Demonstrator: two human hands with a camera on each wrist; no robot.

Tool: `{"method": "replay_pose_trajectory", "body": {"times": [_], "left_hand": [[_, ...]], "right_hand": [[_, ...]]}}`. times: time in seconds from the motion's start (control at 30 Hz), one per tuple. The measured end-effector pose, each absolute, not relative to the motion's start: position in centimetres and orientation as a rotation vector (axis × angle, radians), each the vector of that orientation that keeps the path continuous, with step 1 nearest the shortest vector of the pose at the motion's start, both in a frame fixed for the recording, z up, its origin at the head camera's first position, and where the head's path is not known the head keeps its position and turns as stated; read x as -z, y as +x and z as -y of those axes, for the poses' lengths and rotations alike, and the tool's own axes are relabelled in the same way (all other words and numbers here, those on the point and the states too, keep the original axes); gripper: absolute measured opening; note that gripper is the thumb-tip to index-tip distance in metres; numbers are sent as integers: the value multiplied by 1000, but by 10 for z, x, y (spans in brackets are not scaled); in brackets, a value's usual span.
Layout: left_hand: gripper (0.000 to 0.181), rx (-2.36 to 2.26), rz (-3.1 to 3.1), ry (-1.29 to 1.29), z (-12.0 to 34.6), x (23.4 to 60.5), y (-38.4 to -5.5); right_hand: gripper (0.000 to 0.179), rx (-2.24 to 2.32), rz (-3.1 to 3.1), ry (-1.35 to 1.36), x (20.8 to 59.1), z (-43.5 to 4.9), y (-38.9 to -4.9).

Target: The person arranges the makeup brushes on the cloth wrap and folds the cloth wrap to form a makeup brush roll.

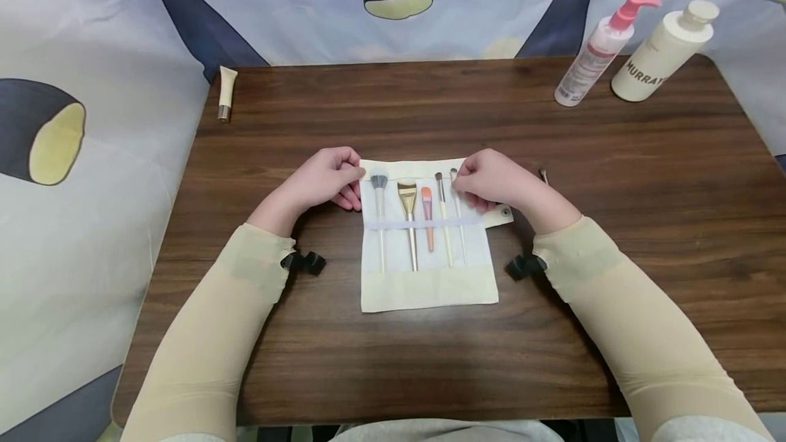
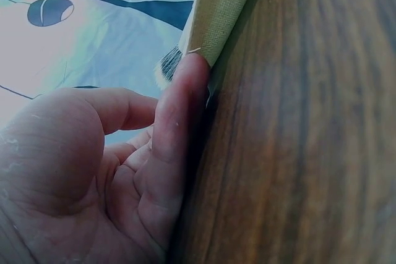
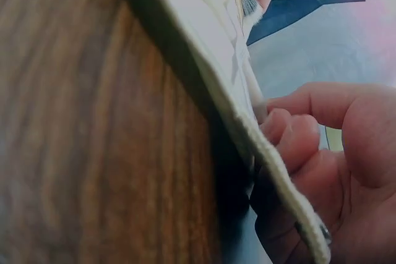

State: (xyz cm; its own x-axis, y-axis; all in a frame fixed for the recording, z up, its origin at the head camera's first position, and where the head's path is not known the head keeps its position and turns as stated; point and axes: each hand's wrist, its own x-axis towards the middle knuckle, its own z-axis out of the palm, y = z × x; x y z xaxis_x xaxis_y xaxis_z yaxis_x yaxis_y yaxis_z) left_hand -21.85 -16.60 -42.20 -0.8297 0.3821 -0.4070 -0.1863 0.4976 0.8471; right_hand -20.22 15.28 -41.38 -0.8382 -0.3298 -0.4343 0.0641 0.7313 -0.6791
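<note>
Brush roll [image 1: 430,290], edge in left hand [image 1: 334,177]; slim brush [image 1: 462,245] in right hand [image 1: 495,179]

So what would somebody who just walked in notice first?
Probably the pale brush roll spread open mid-table between the left hand and the right hand, with a row of brushes under its strap. Next, perhaps, the bottle with the bright pink pump at the far right of the table, beside a cream bottle. Behind everything hangs a cloth with big dark shapes.
</note>
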Motion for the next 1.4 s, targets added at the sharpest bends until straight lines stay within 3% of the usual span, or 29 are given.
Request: {"method": "replay_pose_trajectory", "body": {"times": [0.53, 0.9, 1.13, 1.4], "left_hand": [[18, -1350, -2177, 163, 171, 420, -219], [16, -1344, -2153, 180, 168, 416, -218], [13, -1360, -2184, 204, 163, 413, -221], [15, -1361, -2171, 172, 165, 423, -217]], "right_hand": [[17, 850, -2441, -258, 398, -148, -204], [26, 981, -2588, -177, 354, -212, -192], [27, 864, -2598, -91, 373, -257, -183], [36, 546, -2595, -105, 393, -272, -181]]}}
